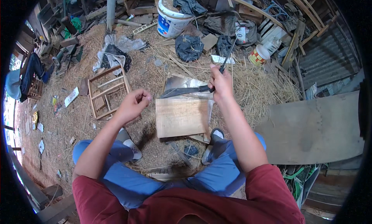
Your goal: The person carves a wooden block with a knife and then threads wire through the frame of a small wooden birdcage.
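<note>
Holding a slim black-handled rod (229,51) in the right grip (222,84), with left grip (133,105) curled, unclear if empty. Best to take the knife (178,93), just beyond the wooden board (182,119), by its handle (203,88): probably stiff, sharp.

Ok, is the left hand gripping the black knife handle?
No, the black knife handle is beside the right hand, while the left hand is off to the left, past the blade.

There is one left hand (135,103), one right hand (223,85), one broad-bladed knife (179,92), one slim black-handled tool (229,54), one pale wooden block (182,117), one open wooden frame (102,93), one white-and-blue bucket (174,21), one yellow-and-red tub (258,55), one grey panel (314,129), two shod feet (134,148)
</note>
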Demonstrator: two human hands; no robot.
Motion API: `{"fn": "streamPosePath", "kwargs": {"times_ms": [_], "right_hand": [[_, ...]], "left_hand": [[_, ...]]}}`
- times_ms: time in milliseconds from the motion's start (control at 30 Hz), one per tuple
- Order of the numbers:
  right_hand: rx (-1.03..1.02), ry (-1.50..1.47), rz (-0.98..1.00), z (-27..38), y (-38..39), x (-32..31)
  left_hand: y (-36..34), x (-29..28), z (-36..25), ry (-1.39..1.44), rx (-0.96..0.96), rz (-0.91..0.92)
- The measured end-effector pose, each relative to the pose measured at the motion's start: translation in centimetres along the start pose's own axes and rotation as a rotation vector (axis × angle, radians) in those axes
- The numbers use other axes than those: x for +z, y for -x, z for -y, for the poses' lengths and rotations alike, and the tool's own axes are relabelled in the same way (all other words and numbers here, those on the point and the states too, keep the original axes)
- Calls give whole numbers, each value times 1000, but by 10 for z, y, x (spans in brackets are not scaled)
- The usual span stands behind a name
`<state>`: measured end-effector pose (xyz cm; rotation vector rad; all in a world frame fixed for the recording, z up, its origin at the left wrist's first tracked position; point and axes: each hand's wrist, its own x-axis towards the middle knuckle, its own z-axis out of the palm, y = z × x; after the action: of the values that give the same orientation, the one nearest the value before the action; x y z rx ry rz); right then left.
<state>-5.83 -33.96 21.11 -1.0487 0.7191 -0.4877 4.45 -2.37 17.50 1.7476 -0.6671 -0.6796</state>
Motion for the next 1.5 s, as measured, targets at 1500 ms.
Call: {"fn": "streamPosePath", "kwargs": {"times_ms": [1500], "right_hand": [[274, 327, -147, -272, 139, -105]], "left_hand": [[34, 65, 167, -304, -334, 313]]}}
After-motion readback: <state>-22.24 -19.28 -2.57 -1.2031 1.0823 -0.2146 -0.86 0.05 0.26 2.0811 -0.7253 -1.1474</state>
